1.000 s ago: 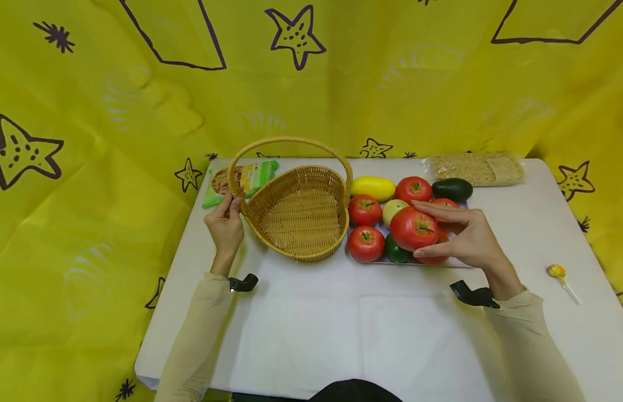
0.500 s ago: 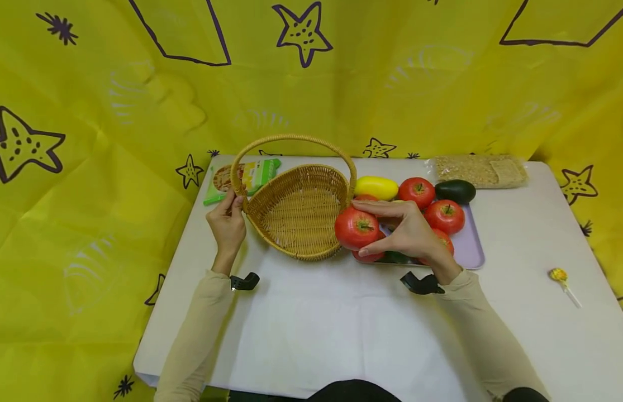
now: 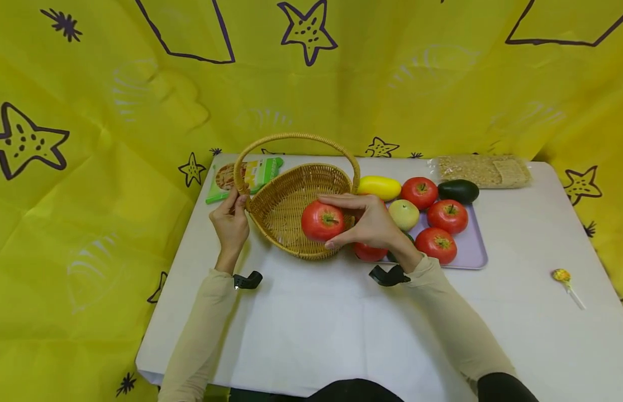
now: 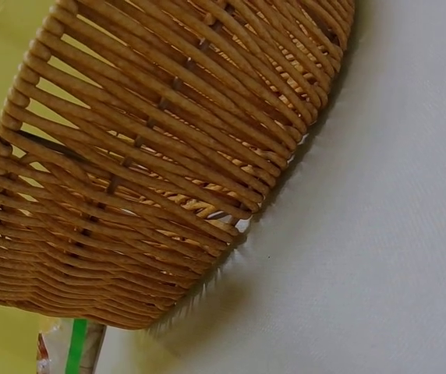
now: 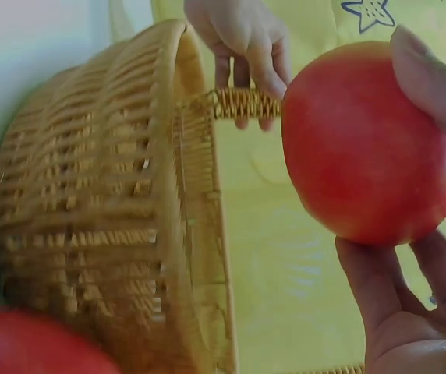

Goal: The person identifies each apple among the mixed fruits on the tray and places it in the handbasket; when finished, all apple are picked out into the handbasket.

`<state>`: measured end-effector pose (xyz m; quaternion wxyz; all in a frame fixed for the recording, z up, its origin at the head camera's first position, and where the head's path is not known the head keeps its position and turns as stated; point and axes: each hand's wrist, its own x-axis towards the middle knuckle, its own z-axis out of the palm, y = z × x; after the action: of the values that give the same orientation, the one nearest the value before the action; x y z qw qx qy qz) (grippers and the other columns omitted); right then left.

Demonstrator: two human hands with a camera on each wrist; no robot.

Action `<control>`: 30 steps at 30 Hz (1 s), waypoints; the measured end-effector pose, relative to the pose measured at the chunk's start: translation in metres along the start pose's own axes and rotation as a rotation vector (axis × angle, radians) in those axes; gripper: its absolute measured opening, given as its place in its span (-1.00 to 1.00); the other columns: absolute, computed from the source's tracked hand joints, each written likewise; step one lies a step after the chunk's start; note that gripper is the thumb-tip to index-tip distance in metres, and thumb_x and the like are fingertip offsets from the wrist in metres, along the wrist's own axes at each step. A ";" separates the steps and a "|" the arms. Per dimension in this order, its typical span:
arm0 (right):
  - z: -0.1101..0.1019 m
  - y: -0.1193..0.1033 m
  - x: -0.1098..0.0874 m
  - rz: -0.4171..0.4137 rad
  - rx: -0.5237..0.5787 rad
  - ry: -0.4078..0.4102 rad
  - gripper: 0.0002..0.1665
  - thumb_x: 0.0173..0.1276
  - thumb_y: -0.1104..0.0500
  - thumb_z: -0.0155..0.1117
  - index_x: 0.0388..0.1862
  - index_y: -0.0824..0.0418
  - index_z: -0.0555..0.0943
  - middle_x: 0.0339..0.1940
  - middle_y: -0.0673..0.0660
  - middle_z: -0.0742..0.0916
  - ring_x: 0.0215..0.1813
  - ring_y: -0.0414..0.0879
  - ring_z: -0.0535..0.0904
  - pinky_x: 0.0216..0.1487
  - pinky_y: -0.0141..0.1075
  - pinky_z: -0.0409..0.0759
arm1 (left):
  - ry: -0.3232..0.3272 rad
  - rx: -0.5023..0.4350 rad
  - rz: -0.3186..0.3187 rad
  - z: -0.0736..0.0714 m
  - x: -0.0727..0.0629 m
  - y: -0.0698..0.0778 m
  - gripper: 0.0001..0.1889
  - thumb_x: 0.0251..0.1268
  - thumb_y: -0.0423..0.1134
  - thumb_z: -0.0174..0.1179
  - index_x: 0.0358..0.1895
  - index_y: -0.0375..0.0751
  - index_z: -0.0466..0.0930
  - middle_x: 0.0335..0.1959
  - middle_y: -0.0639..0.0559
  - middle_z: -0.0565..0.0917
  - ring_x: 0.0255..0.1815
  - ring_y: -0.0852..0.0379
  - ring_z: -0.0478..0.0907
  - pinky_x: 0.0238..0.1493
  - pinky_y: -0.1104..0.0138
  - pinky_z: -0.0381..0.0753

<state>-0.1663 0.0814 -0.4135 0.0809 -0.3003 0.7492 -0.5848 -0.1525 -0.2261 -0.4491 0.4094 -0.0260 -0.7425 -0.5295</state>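
Head view: the right hand holds a red apple between thumb and fingers, the grip spread to the fruit's width. The apple sits on the left side of that grip, over the right-hand part of the wicker basket's mouth. Being nearly round, it has no long axis to line up; its stem faces up. The basket stands toward the far-left corner of the worktop, its handle arching from left to right. The left hand pinches the handle's left foot — nearer the worktop's left edge and well apart from the apple. More apples lie on the lilac tray, just right of the basket.

Left wrist view: the basket's woven wall fills much of the frame beside the white worktop; the left grip is out of sight, so its hold cannot be told here.

Right wrist view: thumb and fingers curl about the apple — above the rim, apparently not touching it — with the left hand beyond, at the handle.
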 end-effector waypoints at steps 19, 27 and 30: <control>0.031 -0.006 0.065 0.087 0.103 -0.034 0.01 -0.11 0.29 0.85 0.42 0.17 0.65 0.39 0.10 0.72 0.38 0.00 0.67 0.37 -0.16 0.67 | -0.014 0.006 -0.009 -0.001 0.001 0.000 -0.68 0.36 -0.65 0.27 0.16 -0.66 0.63 -0.06 -0.51 0.75 -0.08 -0.02 0.81 -0.19 0.67 0.66; 0.032 0.003 0.090 0.160 0.053 -0.054 0.02 -0.14 0.26 0.87 0.42 0.09 0.67 0.37 0.13 0.74 0.34 0.00 0.68 0.32 -0.14 0.70 | -0.018 -0.027 -0.019 -0.001 0.000 0.001 -0.68 0.35 -0.67 0.26 0.15 -0.70 0.61 -0.09 -0.58 0.73 -0.07 0.34 0.74 -0.09 0.66 0.66; 0.031 0.009 0.098 0.185 0.057 -0.065 0.04 -0.13 0.27 0.87 0.43 0.07 0.66 0.40 0.13 0.71 0.36 0.01 0.67 0.34 -0.13 0.69 | -0.018 -0.021 -0.022 -0.002 0.000 0.000 -0.68 0.35 -0.67 0.26 0.15 -0.70 0.61 -0.09 -0.58 0.73 -0.07 0.24 0.77 -0.09 0.66 0.66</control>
<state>-0.2339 0.0038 -0.4082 0.1674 -0.2464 0.7538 -0.5858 -0.1515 -0.2273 -0.4485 0.3966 -0.0269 -0.7407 -0.5417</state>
